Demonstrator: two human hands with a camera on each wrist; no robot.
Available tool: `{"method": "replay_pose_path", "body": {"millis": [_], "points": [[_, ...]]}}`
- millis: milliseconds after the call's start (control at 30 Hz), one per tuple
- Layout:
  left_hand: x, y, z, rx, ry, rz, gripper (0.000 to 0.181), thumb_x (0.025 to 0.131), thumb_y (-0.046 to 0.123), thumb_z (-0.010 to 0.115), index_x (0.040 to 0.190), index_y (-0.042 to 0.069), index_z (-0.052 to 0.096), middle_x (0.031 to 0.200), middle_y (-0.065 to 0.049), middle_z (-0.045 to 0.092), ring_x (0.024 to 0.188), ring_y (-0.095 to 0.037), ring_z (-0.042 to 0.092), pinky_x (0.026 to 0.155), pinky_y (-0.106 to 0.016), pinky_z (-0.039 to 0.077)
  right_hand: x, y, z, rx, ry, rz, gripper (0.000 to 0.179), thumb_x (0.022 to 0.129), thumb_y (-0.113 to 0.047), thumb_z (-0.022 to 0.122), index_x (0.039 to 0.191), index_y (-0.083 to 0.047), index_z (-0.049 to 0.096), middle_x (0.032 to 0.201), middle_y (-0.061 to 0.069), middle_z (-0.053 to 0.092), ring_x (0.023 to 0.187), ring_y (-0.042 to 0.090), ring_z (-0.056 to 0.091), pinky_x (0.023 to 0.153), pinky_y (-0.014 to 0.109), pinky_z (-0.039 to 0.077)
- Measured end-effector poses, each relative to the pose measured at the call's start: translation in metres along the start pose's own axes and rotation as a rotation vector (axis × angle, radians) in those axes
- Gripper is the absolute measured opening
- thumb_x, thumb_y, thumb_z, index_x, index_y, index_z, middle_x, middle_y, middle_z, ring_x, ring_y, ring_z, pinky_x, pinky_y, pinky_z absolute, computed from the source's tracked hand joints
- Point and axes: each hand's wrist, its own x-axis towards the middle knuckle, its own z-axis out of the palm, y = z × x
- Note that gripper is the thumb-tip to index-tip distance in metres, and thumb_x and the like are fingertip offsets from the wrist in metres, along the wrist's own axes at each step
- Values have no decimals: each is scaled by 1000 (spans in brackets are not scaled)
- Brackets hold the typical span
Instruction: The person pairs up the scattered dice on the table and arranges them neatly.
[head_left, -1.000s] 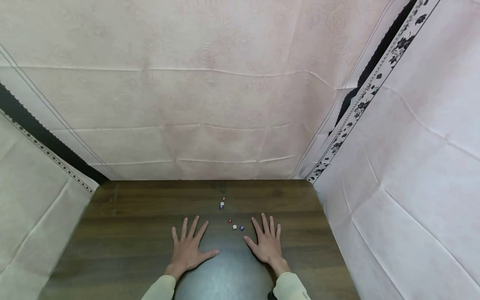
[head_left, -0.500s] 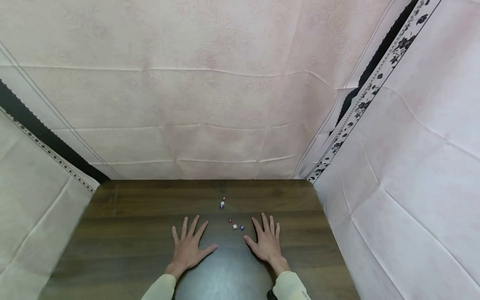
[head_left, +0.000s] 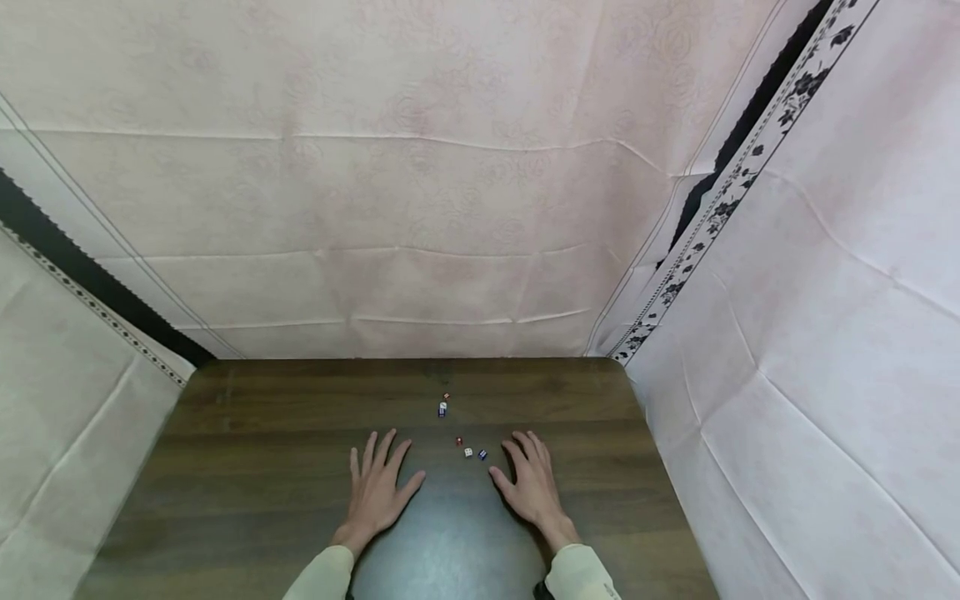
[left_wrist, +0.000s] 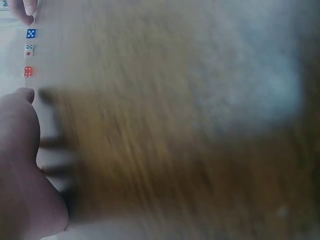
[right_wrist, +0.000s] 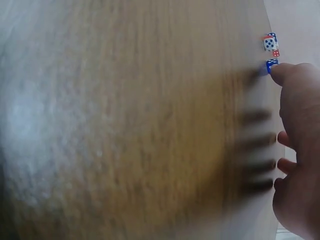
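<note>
My left hand point(head_left: 373, 493) is low over the brown table with its fingers fairly straight and holds nothing. Opposite it, the right hand point(head_left: 534, 490) has loosely bent fingers, also holding nothing. Between the hands, toward their fingertips, lie a red die point(head_left: 459, 441), a white die point(head_left: 468, 452) and a blue die point(head_left: 482, 454). That blue die is nearest the right hand; in the right wrist view the thumb overlaps the blue die point(right_wrist: 271, 63). The left wrist view shows the red die point(left_wrist: 28, 71) close to the left thumb.
Farther back are a small orange-red die point(head_left: 446, 396), a white die point(head_left: 443, 406) and a blue one point(head_left: 442, 413) close together. The wood-grain table point(head_left: 262, 417) ends at a pale cloth wall point(head_left: 465, 208), with more cloth point(head_left: 825, 333) along both sides.
Both hands have drawn their spread fingers closer together. The left thumb has moved in toward its fingers, and the right fingers have bent a little. The dice lie as before.
</note>
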Motion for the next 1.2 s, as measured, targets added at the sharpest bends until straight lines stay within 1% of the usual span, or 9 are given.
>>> {"method": "replay_pose_path", "body": {"millis": [100,200,300,500,567,767,867,1033,1200], "points": [[1,2,-1,-6,0,-4,67,102,49,81,156,13,65,174,-23,49,166,-57,31,128,-88,12,1,0,0,7,30,-29,50,101,-37,87,140,-8,76,156,18,66,156,46,53,128,66,43],[3,5,-1,-9,4,-3,66,102,45,83,156,11,65,173,-24,50,166,-56,33,129,-86,13,3,-1,2,13,77,-75,45,99,-33,89,134,-6,78,148,17,71,148,43,60,125,64,46],[6,8,-1,-1,25,10,64,102,43,84,154,10,67,170,-24,53,163,-56,37,129,-85,17,5,-2,2,19,107,-98,41,98,-30,91,130,-7,80,141,15,74,141,39,64,121,62,49],[11,11,-1,-3,64,29,61,100,38,86,150,7,69,164,-24,59,158,-56,44,128,-84,23,9,-7,4,42,100,-90,38,98,-30,91,127,-8,80,136,13,76,135,35,65,118,59,50],[14,12,0,-21,61,22,61,101,37,86,150,6,69,164,-25,59,158,-56,44,129,-83,22,10,-9,6,46,105,-97,37,98,-29,91,126,-8,81,134,12,76,133,35,66,117,59,51],[22,11,0,-45,48,13,60,102,38,84,150,5,69,163,-25,60,158,-56,45,130,-82,22,12,-12,14,58,162,-148,31,94,-24,94,119,-8,82,126,10,78,124,33,69,109,58,54],[25,11,0,-44,40,4,60,103,39,84,150,5,69,162,-25,61,158,-55,46,130,-83,23,13,-14,17,71,174,-141,29,93,-22,95,115,-8,83,123,8,78,122,32,70,108,57,55],[31,10,2,-43,18,-18,60,104,39,83,151,5,68,163,-24,61,159,-54,45,132,-82,23,15,-19,21,95,180,-96,24,92,-20,95,110,-8,84,121,9,79,121,32,70,106,58,54],[37,14,7,-42,38,-17,58,103,37,83,150,5,69,160,-24,63,156,-54,49,130,-82,27,16,-23,24,127,192,-59,23,91,-18,96,106,-6,84,119,11,79,120,34,69,105,58,53]]}}
